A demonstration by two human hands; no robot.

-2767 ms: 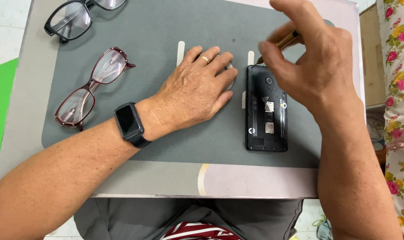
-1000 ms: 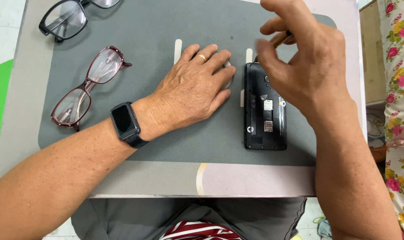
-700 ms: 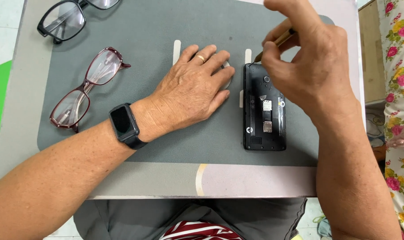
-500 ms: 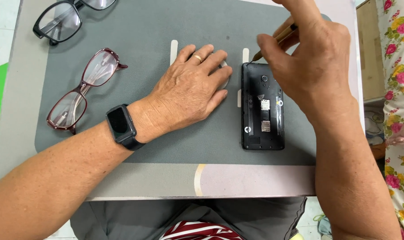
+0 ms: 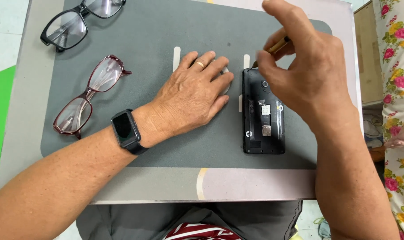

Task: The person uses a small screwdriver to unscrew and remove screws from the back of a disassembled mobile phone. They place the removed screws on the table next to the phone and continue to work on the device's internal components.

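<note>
Phone lengthwise toward body; right hand pinching screwdriver over phone's far end, left hand flat beside it.

phone right of glasses, on mat

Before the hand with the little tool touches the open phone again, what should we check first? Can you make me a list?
1. Phone lies flat on the grey mat, back cover off: ok.
2. Tool pinched firmly in the right hand: ok.
3. Tool tip sits on the right spot of the phone's top edge: cannot tell, the fingers hide it.
4. Left hand steadies the phone: not ok, it rests flat on the mat beside the phone, apart from it.
5. Both pairs of glasses, red and black, lie well away from the phone: ok.
</note>
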